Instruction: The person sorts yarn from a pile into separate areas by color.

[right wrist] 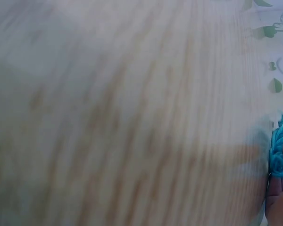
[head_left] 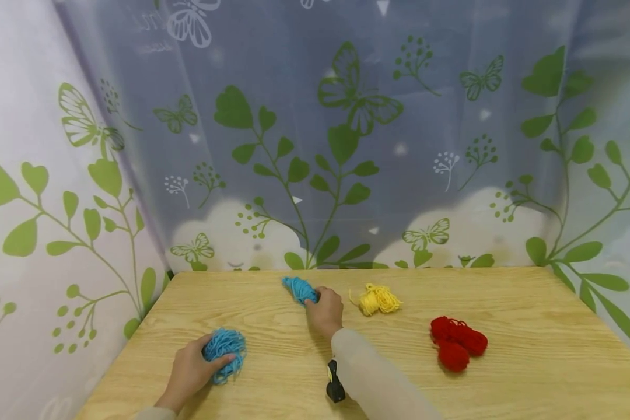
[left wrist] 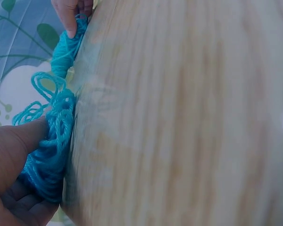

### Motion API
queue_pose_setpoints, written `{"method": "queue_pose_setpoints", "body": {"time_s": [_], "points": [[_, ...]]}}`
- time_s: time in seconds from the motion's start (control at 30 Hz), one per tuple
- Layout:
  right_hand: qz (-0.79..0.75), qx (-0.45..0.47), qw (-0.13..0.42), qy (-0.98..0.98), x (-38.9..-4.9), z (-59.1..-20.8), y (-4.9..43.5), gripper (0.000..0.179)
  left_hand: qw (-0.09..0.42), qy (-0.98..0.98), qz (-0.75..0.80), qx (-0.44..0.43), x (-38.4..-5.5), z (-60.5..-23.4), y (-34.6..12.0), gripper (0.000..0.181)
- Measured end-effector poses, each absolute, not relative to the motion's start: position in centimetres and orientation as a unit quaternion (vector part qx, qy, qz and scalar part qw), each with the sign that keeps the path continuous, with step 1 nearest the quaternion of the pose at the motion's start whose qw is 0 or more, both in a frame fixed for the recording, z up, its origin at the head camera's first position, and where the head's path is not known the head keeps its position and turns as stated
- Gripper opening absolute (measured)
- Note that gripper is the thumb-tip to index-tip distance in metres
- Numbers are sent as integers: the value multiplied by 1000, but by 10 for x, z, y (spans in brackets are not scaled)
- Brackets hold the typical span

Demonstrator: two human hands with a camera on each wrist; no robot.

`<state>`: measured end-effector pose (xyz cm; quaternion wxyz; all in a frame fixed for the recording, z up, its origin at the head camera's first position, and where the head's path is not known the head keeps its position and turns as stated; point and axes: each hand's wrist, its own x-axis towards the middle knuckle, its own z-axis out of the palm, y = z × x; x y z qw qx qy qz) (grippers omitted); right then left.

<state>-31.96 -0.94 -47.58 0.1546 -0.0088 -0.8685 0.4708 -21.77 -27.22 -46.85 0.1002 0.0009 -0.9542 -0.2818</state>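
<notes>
At the front left of the table, my left hand (head_left: 191, 367) grips a loose bundle of blue yarn (head_left: 224, 354), thumb on one side and fingers on the other. In the left wrist view the strands of this blue bundle (left wrist: 56, 136) loop out past the thumb. Farther back, my right hand (head_left: 326, 312) holds the near end of a second, tighter-wound blue yarn bundle (head_left: 300, 290). Part of that bundle (right wrist: 280, 150) shows at the right edge of the right wrist view, with the thumb against it.
A yellow yarn bundle (head_left: 379, 300) lies right of my right hand. Farther right is red yarn (head_left: 457, 343) in several lobes. The wooden table (head_left: 273, 391) meets a patterned curtain (head_left: 346, 175) at its back edge. A black device (head_left: 335, 382) is at the right wrist.
</notes>
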Motion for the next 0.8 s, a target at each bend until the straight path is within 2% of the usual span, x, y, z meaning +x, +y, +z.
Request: {"method": "queue_pose_setpoints", "body": {"time_s": [0.13,0.33,0.5,0.8], "points": [[476,-25,152,-866,-317,-473,-9,16,97,-955,-280,1,-218,-469,-272,80],[477,-24,161,-864,-319,-473,-6,11,101,-954,-282,2,-218,-468,-271,78],[488,13,169,-856,-320,-462,-5,10,101,-953,-286,1,-217,-468,-270,76],[496,67,138,-855,-307,-430,-19,17,101,-953,-286,0,-216,-467,-270,77]]}}
